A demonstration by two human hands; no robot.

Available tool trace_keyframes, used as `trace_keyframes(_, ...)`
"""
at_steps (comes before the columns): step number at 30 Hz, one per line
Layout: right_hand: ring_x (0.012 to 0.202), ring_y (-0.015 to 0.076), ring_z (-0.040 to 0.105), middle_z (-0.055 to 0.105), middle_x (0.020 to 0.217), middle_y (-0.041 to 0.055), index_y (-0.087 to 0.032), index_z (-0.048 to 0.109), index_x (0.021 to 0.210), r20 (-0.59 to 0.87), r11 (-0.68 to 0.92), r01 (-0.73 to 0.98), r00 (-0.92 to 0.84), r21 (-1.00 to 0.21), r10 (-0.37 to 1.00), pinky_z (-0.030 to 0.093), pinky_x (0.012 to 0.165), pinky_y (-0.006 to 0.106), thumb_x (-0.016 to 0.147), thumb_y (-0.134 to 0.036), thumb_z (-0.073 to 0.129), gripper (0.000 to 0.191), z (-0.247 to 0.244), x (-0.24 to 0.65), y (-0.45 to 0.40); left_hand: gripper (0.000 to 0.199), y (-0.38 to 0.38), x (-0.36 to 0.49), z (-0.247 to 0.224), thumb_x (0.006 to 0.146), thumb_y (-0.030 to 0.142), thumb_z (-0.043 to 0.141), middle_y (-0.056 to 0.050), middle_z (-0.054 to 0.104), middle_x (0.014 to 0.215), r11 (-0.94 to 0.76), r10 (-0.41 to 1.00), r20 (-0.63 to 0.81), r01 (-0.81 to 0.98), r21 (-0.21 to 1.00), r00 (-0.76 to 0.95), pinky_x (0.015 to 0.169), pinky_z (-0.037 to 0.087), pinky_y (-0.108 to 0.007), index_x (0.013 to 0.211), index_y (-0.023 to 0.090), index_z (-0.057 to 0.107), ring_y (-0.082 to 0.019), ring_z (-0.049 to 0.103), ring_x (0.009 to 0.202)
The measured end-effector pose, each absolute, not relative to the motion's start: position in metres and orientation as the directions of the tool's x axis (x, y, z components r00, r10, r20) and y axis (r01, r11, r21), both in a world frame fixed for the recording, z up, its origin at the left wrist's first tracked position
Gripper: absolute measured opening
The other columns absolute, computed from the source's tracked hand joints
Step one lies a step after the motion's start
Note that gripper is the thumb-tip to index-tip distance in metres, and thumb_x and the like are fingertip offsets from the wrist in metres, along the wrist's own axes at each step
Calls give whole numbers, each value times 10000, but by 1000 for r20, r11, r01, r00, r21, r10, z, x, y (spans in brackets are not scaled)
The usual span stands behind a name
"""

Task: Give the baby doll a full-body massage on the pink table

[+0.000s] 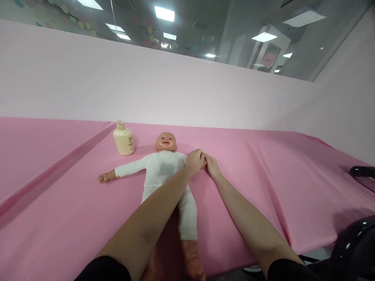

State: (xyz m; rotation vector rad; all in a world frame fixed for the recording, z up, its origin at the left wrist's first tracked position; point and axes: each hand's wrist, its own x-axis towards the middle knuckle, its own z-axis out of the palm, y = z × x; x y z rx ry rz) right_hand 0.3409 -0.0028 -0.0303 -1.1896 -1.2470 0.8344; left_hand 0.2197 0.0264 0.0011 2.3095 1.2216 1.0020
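Observation:
A baby doll (165, 168) with a white cloth body lies on its back on a pink sheet (240, 156), its head toward the wall. Its arm on the left side of the view is stretched out. My left hand (195, 160) is wrapped round the doll's other arm near its end. Close beside it, my right hand (212, 165) has its fingers pressed together at that doll hand, which is mostly hidden between my hands. My left forearm crosses over the doll's lower body and hides part of its legs.
A cream pump bottle (124, 139) stands left of the doll's head. Behind the sheet rises a white wall (175, 89) with glass above. At the right are a black device (362, 171) and a shiny black object (356, 248) by the table edge.

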Motion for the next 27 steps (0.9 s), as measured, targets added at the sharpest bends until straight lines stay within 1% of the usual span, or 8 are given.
trace_keyframes(3, 585, 141, 528, 611, 631, 8, -167, 626, 755, 247, 244, 73, 44, -967, 968, 423, 605, 256, 829, -616, 498, 472, -28, 338, -5, 147, 28, 218, 1, 934, 205, 391, -49, 584, 1007, -572, 819, 457, 548, 611, 346, 771, 409, -259, 910, 192, 536, -151, 545, 892)
trace_keyframes(5, 600, 135, 532, 610, 642, 3, -170, 619, 767, 258, 258, 53, -16, -965, 966, 431, 640, 250, 818, -600, 530, 442, -29, 337, -5, 149, 29, 216, 0, 933, 205, 385, -42, 576, 985, -569, 822, 467, 523, 635, 326, 740, 413, -257, 903, 193, 531, -148, 542, 859)
trace_keyframes(8, 526, 119, 477, 545, 563, -24, -181, 578, 704, 252, 254, 84, -32, -964, 967, 397, 565, 232, 822, -595, 525, 434, -34, 337, -5, 174, 29, 215, 0, 940, 217, 366, -32, 583, 954, -570, 822, 471, 491, 659, 320, 716, 414, -256, 894, 198, 533, -147, 544, 830)
trace_keyframes(11, 487, 107, 410, 477, 519, -38, -185, 528, 634, 257, 244, 168, 57, -955, 965, 336, 502, 223, 822, -591, 524, 448, -38, 339, -4, 198, 28, 214, 3, 943, 224, 360, -30, 607, 953, -527, 849, 418, 473, 706, 323, 732, 416, -260, 910, 205, 554, -150, 557, 840)
trace_keyframes(14, 510, 102, 373, 436, 523, -40, -184, 476, 570, 293, 228, 297, 195, -927, 936, 300, 498, 221, 800, -590, 548, 472, -40, 341, -3, 234, 28, 212, 5, 951, 250, 354, -34, 632, 884, -463, 883, 331, 500, 731, 333, 714, 416, -269, 888, 205, 575, -162, 572, 801)
trace_keyframes(16, 526, 103, 359, 409, 524, -41, -184, 453, 546, 316, 222, 344, 244, -912, 917, 292, 505, 221, 800, -593, 540, 490, -39, 342, -1, 266, 29, 212, 5, 960, 276, 344, -40, 634, 834, -457, 885, 318, 512, 727, 339, 695, 412, -275, 852, 200, 575, -168, 575, 762)
trace_keyframes(21, 558, 108, 365, 401, 542, -40, -184, 444, 549, 369, 256, 356, 299, -899, 880, 318, 549, 223, 811, -596, 508, 493, -37, 342, 3, 328, 34, 214, -1, 974, 321, 313, -40, 619, 763, -492, 867, 342, 513, 703, 364, 665, 398, -283, 775, 194, 541, -172, 566, 707)
trace_keyframes(27, 510, 94, 309, 327, 499, -63, -199, 368, 511, 398, 276, 340, 370, -899, 840, 285, 516, 229, 787, -595, 556, 518, -36, 343, 4, 309, 32, 217, 1, 975, 288, 316, -48, 639, 818, -532, 841, 365, 486, 694, 400, 717, 428, -279, 811, 188, 557, -167, 589, 763)
